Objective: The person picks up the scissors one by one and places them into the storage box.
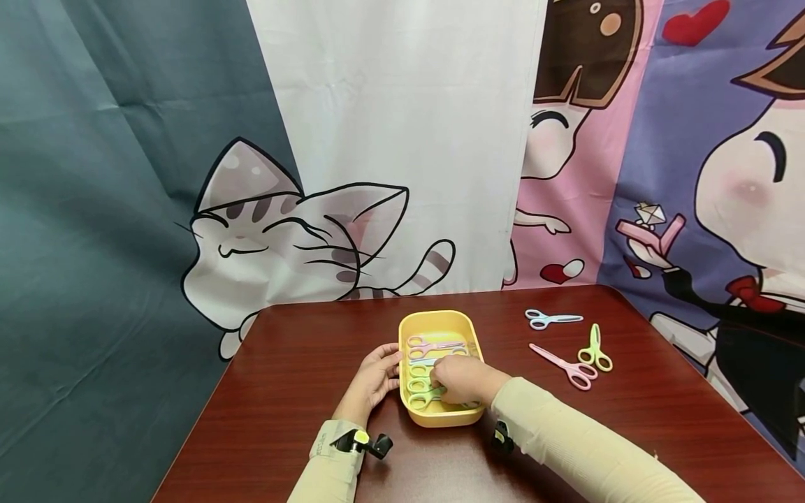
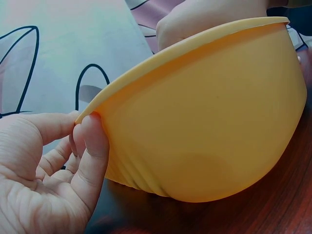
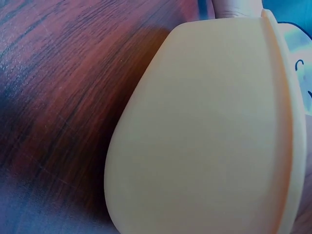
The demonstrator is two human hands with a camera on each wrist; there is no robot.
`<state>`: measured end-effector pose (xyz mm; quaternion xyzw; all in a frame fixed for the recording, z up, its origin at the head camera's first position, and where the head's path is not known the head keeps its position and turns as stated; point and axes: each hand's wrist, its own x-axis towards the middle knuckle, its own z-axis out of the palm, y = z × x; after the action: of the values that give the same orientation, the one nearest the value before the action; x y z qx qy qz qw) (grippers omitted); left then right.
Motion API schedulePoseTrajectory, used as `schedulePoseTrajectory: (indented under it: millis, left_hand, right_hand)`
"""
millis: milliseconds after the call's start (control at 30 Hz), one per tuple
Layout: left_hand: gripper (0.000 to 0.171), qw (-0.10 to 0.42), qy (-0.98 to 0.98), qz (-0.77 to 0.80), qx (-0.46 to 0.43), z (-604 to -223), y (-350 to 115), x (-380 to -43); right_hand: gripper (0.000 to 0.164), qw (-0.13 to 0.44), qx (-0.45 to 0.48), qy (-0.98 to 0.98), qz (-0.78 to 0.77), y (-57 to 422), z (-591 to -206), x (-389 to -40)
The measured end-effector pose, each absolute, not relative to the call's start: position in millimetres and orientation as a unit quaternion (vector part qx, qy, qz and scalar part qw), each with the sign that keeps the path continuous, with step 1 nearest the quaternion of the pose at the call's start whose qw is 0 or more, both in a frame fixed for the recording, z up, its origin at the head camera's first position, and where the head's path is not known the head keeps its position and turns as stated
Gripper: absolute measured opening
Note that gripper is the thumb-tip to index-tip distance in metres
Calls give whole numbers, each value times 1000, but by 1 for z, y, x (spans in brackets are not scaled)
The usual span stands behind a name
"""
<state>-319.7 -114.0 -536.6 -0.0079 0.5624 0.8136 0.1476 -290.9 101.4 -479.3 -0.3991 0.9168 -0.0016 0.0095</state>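
A yellow plastic basket [image 1: 440,421] stands on the table with several scissors inside. My left hand [image 1: 375,377] is at its left side; in the left wrist view, the thumb and a finger [image 2: 93,141] pinch the rim. My right hand [image 1: 468,381] reaches over the right rim, fingers bent down among the scissors. Green scissors [image 1: 423,400] lie under and beside its fingertips, their handles toward the left wall. Pink scissors [image 1: 434,346] lie farther back in the basket. The fingertips are hidden, so I cannot tell whether they grip scissors. The basket's outer wall [image 3: 204,126] fills the right wrist view.
To the right of the basket, blue scissors [image 1: 553,319], pink scissors [image 1: 564,366] and green scissors [image 1: 595,349] lie loose on the dark red wooden table [image 1: 277,391]. A printed cloth [image 1: 402,126] hangs behind the table's back edge.
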Motion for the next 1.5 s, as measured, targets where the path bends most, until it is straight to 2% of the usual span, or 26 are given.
schedulePoseTrajectory:
  millis: [400,567,833,1067,1333,1500]
  left_hand:
    - [37,147,559,816,-10,-538,-114,-320]
    - [36,146,558,817,-9,-539,-114,-321]
    - [36,143,554,820,-5,-541,-114,-322]
    - [34,147,551,821,-3,-541,-114,-321]
    - [34,146,546,825,-1,-542,-115,-321]
    - [35,144,548,824,2,-543,-114,-322]
  right_hand:
    - [20,0,-376,926,-23,111,-472,-293]
    - [30,-47,-333,939,-72,130,-452,-303]
    - [14,-128,-193,960,-158,191,-429,-334]
    - [18,-102,-60,981,-156,274,-434,-350]
    - [19,-63,65,980,-175,345,-457,-338]
    - [37,-22,122,978,-169,369,-472,-324]
